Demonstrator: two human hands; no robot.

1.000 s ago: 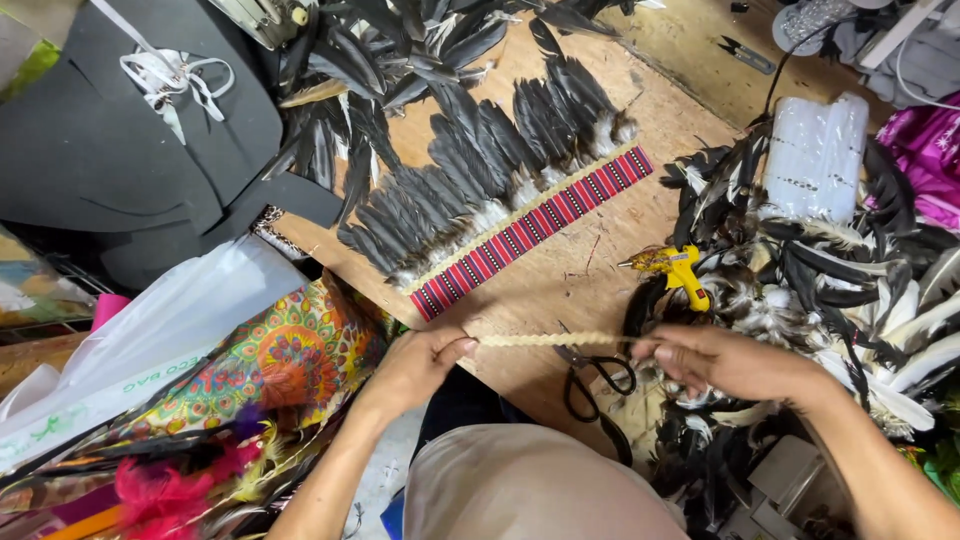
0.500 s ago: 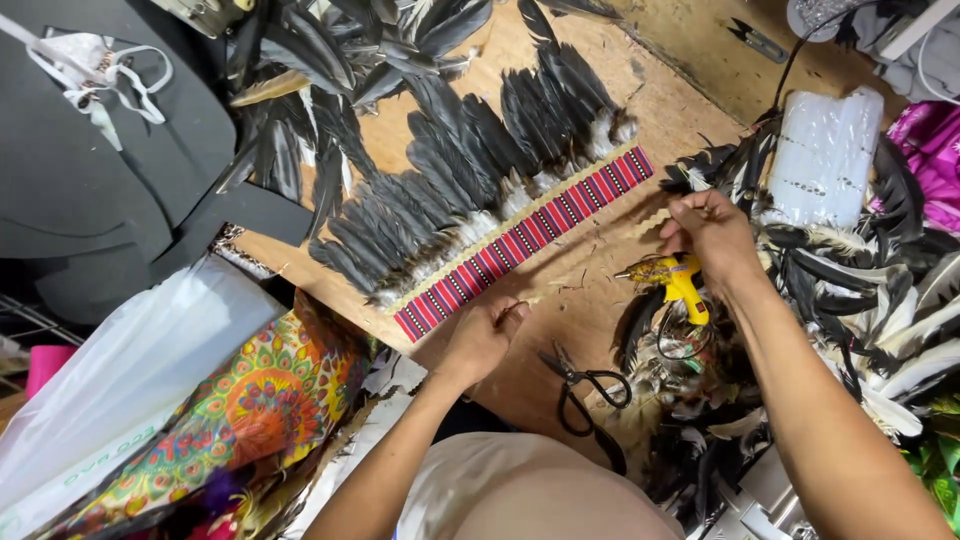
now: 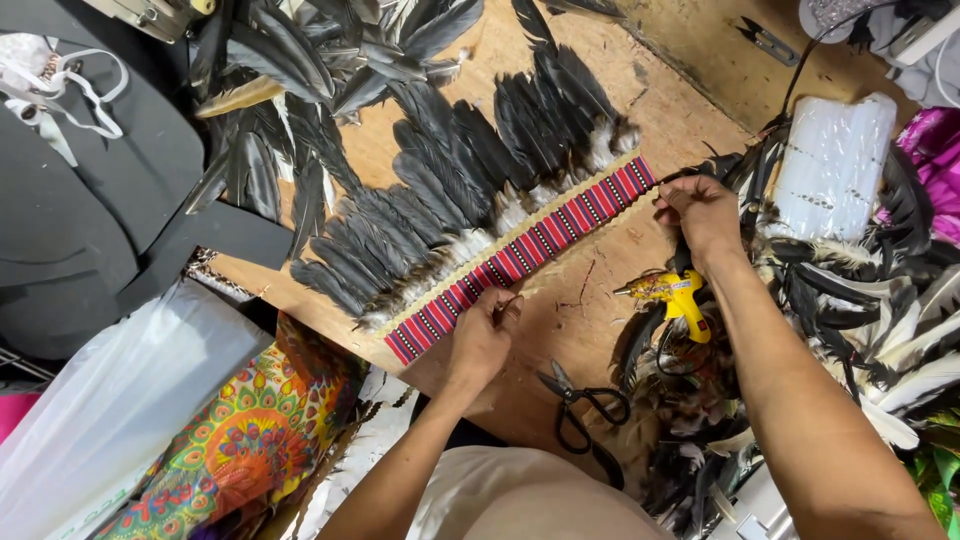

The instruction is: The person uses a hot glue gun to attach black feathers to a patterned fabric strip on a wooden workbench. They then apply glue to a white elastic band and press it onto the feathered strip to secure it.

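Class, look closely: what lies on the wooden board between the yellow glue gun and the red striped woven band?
Head view: only bare wooden board lies between yellow glue gun and red striped woven band.

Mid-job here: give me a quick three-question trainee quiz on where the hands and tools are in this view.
1. True or false: the right hand is at the striped band's far end.
2. What lies nearest the left hand? A scissors, B glue gun, C bag of glue sticks.
3. Fill in: along the band's far edge lies a row of dark ____.

Key: 1 true; 2 A; 3 feathers.
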